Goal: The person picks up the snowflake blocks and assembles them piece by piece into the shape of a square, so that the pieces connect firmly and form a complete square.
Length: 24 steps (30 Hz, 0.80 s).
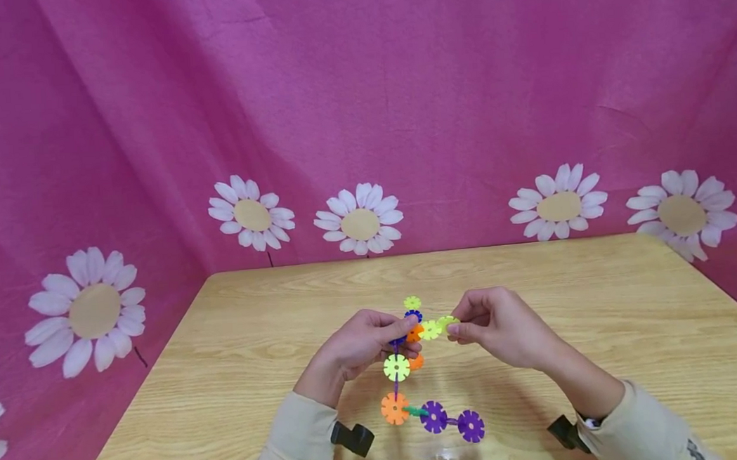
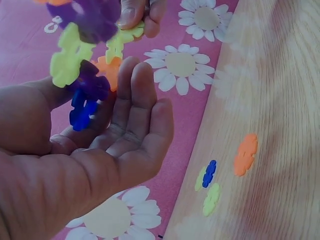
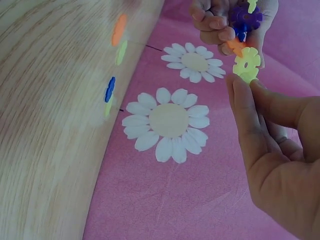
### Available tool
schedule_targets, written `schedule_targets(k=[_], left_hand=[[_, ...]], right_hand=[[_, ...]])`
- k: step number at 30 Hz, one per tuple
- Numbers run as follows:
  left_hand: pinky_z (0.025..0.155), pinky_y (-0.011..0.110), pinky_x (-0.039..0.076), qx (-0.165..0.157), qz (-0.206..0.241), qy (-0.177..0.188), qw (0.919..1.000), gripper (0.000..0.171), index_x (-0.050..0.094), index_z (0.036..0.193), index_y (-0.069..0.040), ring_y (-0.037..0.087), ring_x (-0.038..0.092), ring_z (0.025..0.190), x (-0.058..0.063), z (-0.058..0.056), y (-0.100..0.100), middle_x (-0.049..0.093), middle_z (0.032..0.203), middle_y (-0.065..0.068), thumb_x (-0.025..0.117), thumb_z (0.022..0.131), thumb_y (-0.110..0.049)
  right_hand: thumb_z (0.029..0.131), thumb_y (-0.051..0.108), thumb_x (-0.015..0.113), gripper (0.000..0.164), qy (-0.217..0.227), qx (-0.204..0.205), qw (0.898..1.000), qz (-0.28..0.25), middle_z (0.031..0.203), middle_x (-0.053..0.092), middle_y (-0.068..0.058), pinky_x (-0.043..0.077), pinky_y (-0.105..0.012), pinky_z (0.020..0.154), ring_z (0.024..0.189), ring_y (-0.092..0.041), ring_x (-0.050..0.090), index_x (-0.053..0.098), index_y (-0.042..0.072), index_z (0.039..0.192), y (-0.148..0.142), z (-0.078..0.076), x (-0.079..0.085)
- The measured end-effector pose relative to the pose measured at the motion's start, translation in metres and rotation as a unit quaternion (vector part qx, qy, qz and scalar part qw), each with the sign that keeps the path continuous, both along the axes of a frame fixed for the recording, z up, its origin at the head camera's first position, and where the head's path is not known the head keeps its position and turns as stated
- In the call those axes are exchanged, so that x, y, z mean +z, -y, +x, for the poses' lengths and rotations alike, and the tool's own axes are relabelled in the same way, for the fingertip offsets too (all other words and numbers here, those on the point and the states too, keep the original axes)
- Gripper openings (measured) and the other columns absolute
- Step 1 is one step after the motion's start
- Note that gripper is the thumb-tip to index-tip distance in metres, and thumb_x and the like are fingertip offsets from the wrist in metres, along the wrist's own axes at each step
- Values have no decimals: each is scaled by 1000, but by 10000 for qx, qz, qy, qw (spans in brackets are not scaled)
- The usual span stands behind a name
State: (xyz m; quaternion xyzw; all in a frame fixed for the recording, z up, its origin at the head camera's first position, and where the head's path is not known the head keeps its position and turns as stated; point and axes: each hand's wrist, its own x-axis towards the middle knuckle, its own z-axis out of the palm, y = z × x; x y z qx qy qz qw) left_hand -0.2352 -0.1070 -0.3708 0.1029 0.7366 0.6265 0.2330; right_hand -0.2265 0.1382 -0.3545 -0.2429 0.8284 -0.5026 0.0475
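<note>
A chain of notched plastic snowflake discs hangs from my left hand [image 1: 365, 343], whose thumb and fingers pinch it near a blue disc [image 2: 83, 111] and an orange disc [image 3: 235, 47]. Beyond them, a yellow-green disc [image 1: 429, 330] sticks out to the right. My right hand [image 1: 507, 327] pinches another yellow-green disc [image 1: 448, 321] at that end between thumb and fingertips, partly covering it. Lower on the chain are a pale yellow-green disc [image 1: 396, 367], an orange disc [image 1: 395, 408], a green disc [image 1: 415, 411] seen edge-on, and purple discs [image 1: 433, 417] at the tail.
Loose discs lie on the wooden table [image 1: 272, 313] beyond the hands: an orange one [image 2: 245, 154], a blue one [image 2: 209, 173] and yellow-green ones [image 2: 211, 199]. A pink cloth [image 1: 397, 80] with printed daisies hangs behind and beside the table.
</note>
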Motion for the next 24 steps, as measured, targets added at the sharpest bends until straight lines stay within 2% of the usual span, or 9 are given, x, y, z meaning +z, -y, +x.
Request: schedule_targets(k=[7,12,19,24], left_hand=[[84,36,59,-29,85,-7,10000,42,69,112,7,14,71,79,0,-1,0,74,82,2,59,101,-32],[86,36,59,-118,131,-29,9998,46,67,116,8,14,72,83,1,-1,-2,75,86,4,57,102,-35],[84,34,59,-54,67,157,9998,50,69,117,4,15,73,83,2,-2,-2,75,88,4,58,100,-42],[81,34,59,-213,70,186,9996,53,66,120,4,15,73,84,3,0,-1,76,93,6,55,101,-44]], right_hand=[[92,2,68,5,28,35,10000,33,86,73,-11,60,-26,70,78,-17,73,66,-1,89,3,-1,1],[92,2,68,5,85,-86,9999,17,86,73,-11,60,-26,70,78,-17,73,65,-2,90,2,0,6],[95,3,65,13,400,55,9984,-396,90,71,-16,61,-29,74,82,-18,74,62,-9,99,1,-2,4],[95,2,65,16,660,211,9959,-579,92,71,-19,61,-32,76,83,-18,74,60,-12,103,-3,-8,-2]])
